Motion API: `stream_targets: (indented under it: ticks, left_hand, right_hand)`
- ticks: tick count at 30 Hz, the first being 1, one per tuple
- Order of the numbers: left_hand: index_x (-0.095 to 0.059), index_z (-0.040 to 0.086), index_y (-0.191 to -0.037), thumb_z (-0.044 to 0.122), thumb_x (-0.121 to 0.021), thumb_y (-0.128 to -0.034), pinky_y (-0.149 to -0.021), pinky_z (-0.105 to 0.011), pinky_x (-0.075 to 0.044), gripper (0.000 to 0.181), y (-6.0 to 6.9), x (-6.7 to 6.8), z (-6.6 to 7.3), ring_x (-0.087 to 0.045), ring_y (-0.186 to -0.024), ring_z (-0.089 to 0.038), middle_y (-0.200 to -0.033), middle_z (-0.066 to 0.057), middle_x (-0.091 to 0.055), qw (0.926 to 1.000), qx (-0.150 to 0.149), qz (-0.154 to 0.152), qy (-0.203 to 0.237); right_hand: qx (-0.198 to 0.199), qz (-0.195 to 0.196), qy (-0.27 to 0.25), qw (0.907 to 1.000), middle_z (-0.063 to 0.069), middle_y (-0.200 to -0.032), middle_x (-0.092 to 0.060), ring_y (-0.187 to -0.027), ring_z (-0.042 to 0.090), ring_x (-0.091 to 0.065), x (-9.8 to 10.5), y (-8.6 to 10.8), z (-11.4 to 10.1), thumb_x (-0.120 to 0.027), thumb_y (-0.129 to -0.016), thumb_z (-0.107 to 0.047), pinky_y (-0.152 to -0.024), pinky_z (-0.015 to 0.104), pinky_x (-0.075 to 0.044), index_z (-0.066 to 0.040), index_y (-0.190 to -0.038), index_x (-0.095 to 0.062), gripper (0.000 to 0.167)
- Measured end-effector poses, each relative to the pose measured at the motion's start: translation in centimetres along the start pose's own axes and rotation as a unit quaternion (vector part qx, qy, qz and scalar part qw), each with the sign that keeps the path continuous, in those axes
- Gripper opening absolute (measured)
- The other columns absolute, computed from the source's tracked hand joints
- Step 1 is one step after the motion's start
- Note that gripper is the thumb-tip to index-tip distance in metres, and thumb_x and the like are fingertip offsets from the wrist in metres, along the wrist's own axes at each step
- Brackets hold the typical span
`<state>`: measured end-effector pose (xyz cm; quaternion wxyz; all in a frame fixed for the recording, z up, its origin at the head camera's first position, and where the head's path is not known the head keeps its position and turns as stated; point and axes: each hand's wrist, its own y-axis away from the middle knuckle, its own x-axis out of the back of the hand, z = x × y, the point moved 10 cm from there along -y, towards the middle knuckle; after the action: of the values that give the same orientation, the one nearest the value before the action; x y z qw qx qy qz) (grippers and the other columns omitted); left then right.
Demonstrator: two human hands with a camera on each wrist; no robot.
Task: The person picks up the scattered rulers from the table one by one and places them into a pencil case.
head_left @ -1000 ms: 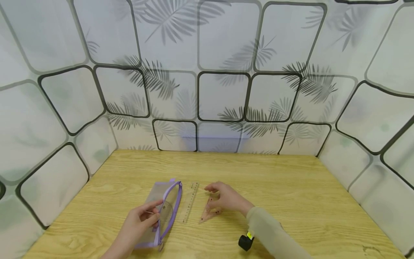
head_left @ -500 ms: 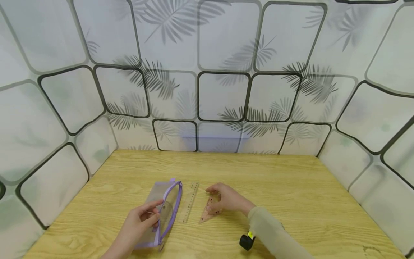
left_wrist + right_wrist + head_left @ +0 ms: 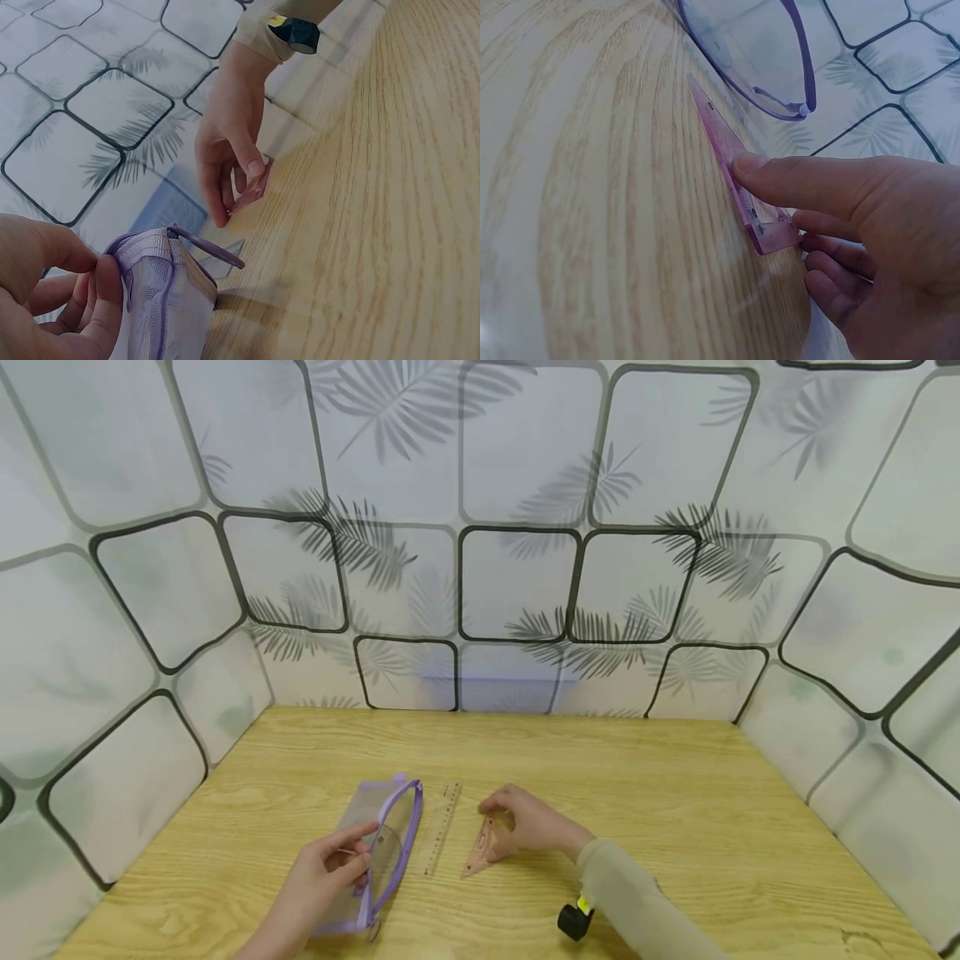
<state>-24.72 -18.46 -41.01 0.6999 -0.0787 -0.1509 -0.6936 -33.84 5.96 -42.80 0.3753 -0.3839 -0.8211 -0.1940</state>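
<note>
My left hand pinches the near rim of a mesh zip pencil case with purple edging, as the left wrist view also shows at the case's corner. Its zip stands open, and a clear protractor shows inside. To the right of the case a clear ruler lies flat. My right hand holds a pink see-through set square between thumb and fingers. In the right wrist view the thumb lies on the set square, with the fingers at its far edge.
A wooden table carries everything. Patterned curtain walls close it in at the back and on both sides. A black device with a yellow patch is strapped at the right wrist.
The right hand has shifted slightly right, and its thumb and fingers have closed in on the set square. The left hand, pencil case and ruler stay where they were.
</note>
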Motion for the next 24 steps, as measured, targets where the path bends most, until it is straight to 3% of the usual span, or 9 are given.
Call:
stream_targets:
  ticks: [11,17,24]
  left_hand:
    - [-0.056,0.001,-0.137,0.004,-0.064,-0.0924,-0.070,-0.021,-0.057,0.045,0.03,-0.16,0.18,-0.062,-0.075,-0.009,-0.102,-0.010,-0.060,0.9998,-0.009,-0.018,0.001]
    - [-0.058,0.002,-0.136,0.004,-0.064,-0.0921,-0.070,-0.021,-0.057,0.044,-0.04,-0.13,0.14,-0.062,-0.076,-0.009,-0.101,-0.009,-0.060,0.9999,-0.007,-0.011,0.004]
    - [-0.056,0.001,-0.137,0.004,-0.063,-0.0930,-0.070,-0.021,-0.057,0.045,-0.05,-0.25,0.13,-0.062,-0.076,-0.008,-0.101,-0.009,-0.059,0.9997,-0.014,-0.022,0.003]
  right_hand:
    - [-0.005,0.002,-0.008,1.0000,0.009,-0.132,-0.051,-0.123,0.027,-0.051,0.00,0.24,-0.17,-0.085,-0.078,-0.026,-0.106,0.050,-0.044,-0.007,-0.133,-0.059,0.064]
    - [-0.015,-0.001,-0.011,0.9998,0.007,-0.133,-0.050,-0.125,0.027,-0.050,-0.11,0.19,0.14,-0.084,-0.079,-0.028,-0.107,0.050,-0.044,-0.011,-0.133,-0.059,0.062]
    - [-0.020,-0.001,-0.013,0.9997,0.005,-0.126,-0.050,-0.118,0.023,-0.050,-0.18,0.15,0.19,-0.085,-0.078,-0.029,-0.104,0.049,-0.044,-0.013,-0.128,-0.063,0.057]
